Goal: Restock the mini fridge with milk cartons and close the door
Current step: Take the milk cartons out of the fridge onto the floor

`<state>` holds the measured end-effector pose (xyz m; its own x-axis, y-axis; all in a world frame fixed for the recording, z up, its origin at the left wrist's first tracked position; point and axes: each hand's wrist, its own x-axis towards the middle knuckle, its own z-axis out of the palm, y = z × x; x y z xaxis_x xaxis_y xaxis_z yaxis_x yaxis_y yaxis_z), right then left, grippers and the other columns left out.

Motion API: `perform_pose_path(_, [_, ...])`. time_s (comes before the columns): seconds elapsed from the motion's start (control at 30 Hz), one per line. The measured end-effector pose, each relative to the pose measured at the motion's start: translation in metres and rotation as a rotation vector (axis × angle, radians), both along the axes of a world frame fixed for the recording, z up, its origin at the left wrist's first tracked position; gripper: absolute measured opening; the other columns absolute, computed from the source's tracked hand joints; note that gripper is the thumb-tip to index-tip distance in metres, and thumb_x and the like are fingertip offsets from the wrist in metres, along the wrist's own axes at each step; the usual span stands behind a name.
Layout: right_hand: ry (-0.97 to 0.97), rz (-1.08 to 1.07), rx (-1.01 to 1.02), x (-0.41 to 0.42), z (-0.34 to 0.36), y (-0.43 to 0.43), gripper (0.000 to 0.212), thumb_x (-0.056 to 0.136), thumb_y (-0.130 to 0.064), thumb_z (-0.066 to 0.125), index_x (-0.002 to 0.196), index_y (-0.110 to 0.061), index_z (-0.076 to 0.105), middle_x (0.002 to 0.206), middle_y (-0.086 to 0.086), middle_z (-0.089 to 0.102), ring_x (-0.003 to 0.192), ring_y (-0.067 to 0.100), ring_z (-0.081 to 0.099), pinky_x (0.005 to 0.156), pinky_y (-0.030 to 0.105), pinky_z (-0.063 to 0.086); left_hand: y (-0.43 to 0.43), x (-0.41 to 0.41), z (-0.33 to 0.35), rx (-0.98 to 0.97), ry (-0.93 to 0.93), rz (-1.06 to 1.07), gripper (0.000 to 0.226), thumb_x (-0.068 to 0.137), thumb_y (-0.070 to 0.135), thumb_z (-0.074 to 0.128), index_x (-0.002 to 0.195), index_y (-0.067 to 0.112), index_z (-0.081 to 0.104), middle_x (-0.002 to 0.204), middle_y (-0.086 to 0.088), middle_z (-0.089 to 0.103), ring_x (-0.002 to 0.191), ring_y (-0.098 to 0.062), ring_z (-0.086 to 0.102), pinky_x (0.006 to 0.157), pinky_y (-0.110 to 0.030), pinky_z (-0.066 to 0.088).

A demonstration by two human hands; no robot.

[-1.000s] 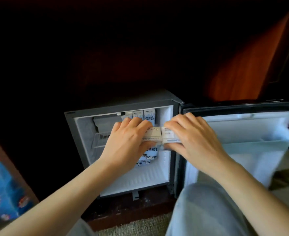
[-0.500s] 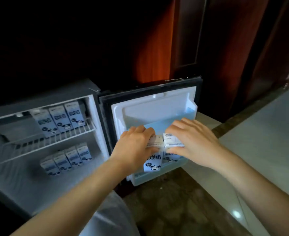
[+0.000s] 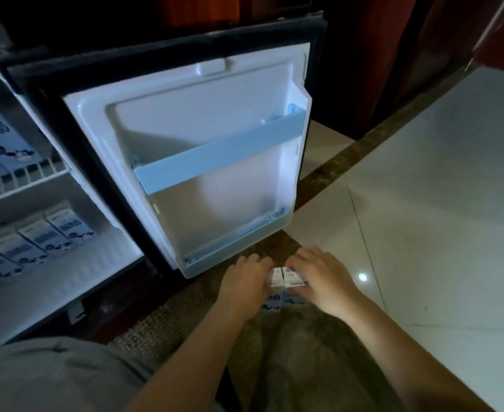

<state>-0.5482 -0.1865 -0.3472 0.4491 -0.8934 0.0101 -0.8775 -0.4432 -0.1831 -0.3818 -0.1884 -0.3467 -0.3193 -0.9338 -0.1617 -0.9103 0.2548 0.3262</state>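
Against the picture half a second earlier, the held milk cartons are seen lower. Then they were in front of the lower part of the door (image 3: pixel 215 120); now they are just below its bottom edge, on the near side, over the dark floor strip (image 3: pixel 328 173). The door is seen larger, and the mini fridge (image 3: pixel 66 281) is pushed to the left edge.

The left hand (image 3: pixel 244 281) is curled over the left carton (image 3: pixel 275 278), and the right hand (image 3: pixel 322 281) is curled over the right carton (image 3: pixel 295 279). Both cartons are held upright, side by side and touching, with their tops shown between the hands.

Two cartons are counted in the hands. Four more stand as a lower row (image 3: pixel 42 236) on the fridge floor. At least two are seen on the wire shelf (image 3: pixel 21 185) above, but the frame edge cuts them, so the full number cannot be told. One blue rail (image 3: pixel 221 153) crosses the open door. Pale floor tiles (image 3: pixel 438 203) lie to the right and a woven mat (image 3: pixel 161 328) lies near.
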Motion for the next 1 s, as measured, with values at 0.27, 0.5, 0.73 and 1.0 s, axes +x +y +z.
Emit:
perform_pose_path(0.27, [0.05,-0.079,0.12,0.011,-0.083,0.014,0.039,0.083,-0.037,0.063,0.117,-0.02,0.057,0.12,0.001,0.055,0.11,0.019,0.049,0.09,0.029,0.039,0.013,0.0,-0.084,0.195,-0.006,0.095,0.036,0.087,0.022,0.06,0.121,0.023,0.048,0.127,-0.001,0.049,0.115,-0.017,0.046,0.093,-0.032,0.045])
perform_pose_path(0.5, [0.015,-0.176,0.239,0.006,-0.121,0.018,0.043,0.064,-0.051,0.055,0.083,-0.016,0.071,0.084,0.007,0.069,0.073,0.026,0.068,0.061,0.037,0.056,0.014,-0.013,-0.127,0.286,-0.012,0.115,0.045,0.084,0.018,0.064,0.126,0.021,0.047,0.135,-0.003,0.045,0.123,-0.021,0.044,0.1,-0.034,0.042])
perform_pose_path(0.73, [-0.046,-0.191,0.286,0.0,-0.158,0.026,0.039,0.074,-0.041,0.058,0.091,-0.007,0.066,0.085,0.016,0.069,0.074,0.032,0.066,0.064,0.039,0.057,0.015,-0.021,-0.147,0.295,0.041,0.171,0.043,0.089,0.015,0.055,0.13,0.022,0.043,0.138,-0.004,0.042,0.127,-0.021,0.039,0.101,-0.033,0.042])
perform_pose_path(1.0, [0.052,-0.153,0.25,0.006,-0.142,0.022,0.042,0.078,-0.046,0.053,0.092,-0.009,0.068,0.092,0.01,0.065,0.082,0.03,0.063,0.066,0.033,0.051,0.017,-0.02,-0.14,0.39,0.038,0.18,0.046,0.091,0.014,0.053,0.135,0.019,0.04,0.141,-0.007,0.039,0.129,-0.024,0.038,0.104,-0.036,0.04])
